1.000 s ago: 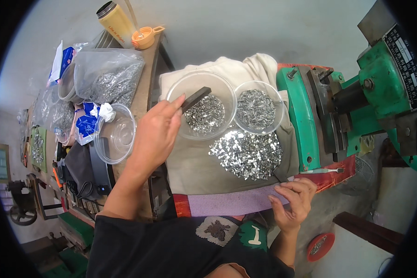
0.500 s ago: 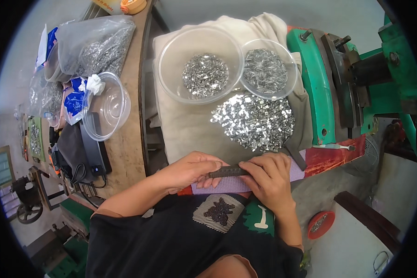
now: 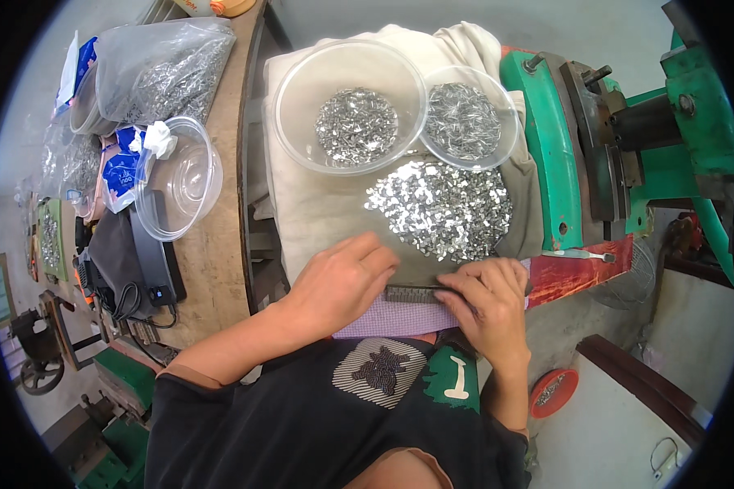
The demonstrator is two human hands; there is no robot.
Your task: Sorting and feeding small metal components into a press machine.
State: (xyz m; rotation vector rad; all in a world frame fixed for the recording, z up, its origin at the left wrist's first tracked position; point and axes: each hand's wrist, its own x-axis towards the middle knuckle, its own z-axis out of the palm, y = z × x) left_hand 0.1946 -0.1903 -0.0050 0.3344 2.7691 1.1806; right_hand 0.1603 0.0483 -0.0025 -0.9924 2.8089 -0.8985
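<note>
My right hand [image 3: 491,308] grips the right end of a dark, narrow bar with a row of notches [image 3: 412,294] between thumb and fingers. The bar lies level above a purple checked cloth [image 3: 367,324]. My left hand [image 3: 341,277] is beside the bar's left end, its fingers bent and close together. Its fingertips are partly hidden, so whatever they hold cannot be made out. Just beyond both hands, a heap of small shiny metal pieces [image 3: 444,210] is spread on a beige cloth [image 3: 318,208].
A large clear tub [image 3: 289,134] and a smaller one [image 3: 510,134], both with metal pieces, stand behind the heap. A green machine [image 3: 550,163] borders the right. On the left, a wooden bench [image 3: 220,253] carries a clear container [image 3: 212,191] and a plastic bag of metal parts [image 3: 167,73].
My left hand has let go of the notched bar and shifted up, toward the heap. My right hand keeps its hold on the bar, whose notched face now shows more.
</note>
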